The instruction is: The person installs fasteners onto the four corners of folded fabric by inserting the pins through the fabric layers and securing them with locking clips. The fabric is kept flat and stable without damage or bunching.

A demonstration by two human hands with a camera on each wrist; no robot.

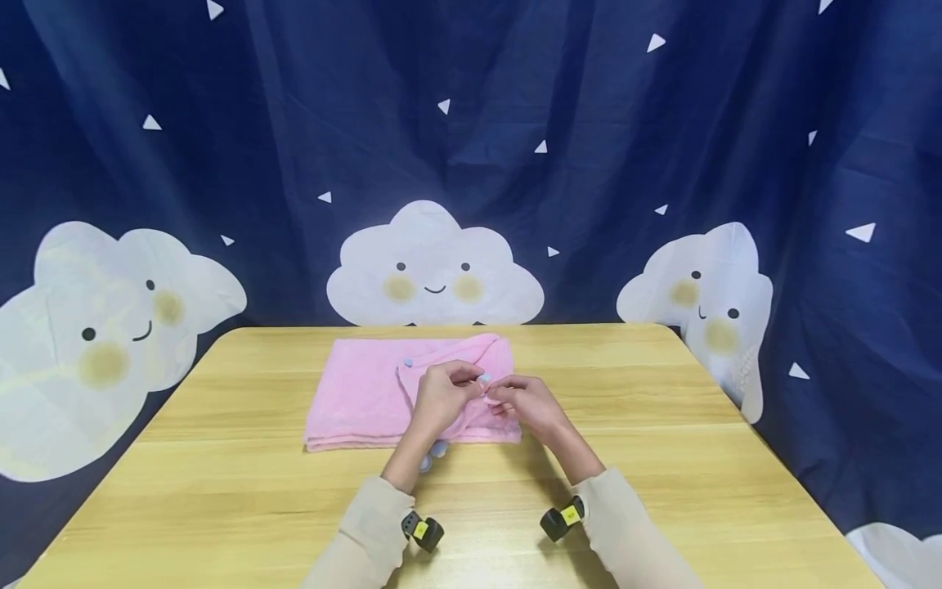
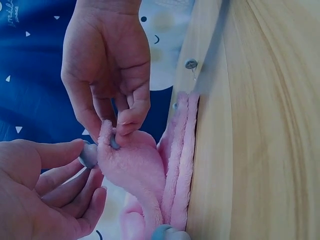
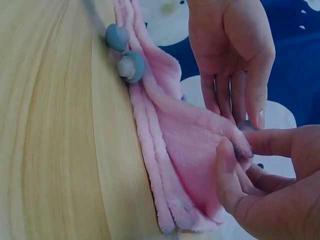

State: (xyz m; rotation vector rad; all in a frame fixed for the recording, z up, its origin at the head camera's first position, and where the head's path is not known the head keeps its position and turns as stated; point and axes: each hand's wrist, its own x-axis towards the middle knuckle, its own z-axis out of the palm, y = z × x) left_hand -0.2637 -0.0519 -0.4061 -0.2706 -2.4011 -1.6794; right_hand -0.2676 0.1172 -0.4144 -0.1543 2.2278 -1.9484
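Observation:
A folded pink plush blanket point(image 1: 361, 393) lies on the table, one corner turned up toward me. My left hand point(image 1: 441, 401) pinches a round blue-grey knob point(image 2: 88, 155) against the raised corner, between thumb and fingertips. From the other side, my right hand point(image 1: 533, 402) grips the same corner between thumb and fingers, as the right wrist view shows. A small grey part point(image 2: 114, 142) shows on the cloth by the right fingertips. Another blue knob point(image 1: 408, 361) sits at the edge of the turned-up layer.
Two mushroom-shaped pieces with blue-grey caps and pale stems, one cap point(image 3: 117, 37) and another point(image 3: 131, 66), lie at the blanket's near edge. A small grey round piece point(image 2: 191, 63) shows past its side. The wooden table point(image 1: 243, 507) ends at a dark blue curtain point(image 1: 383, 98) with clouds.

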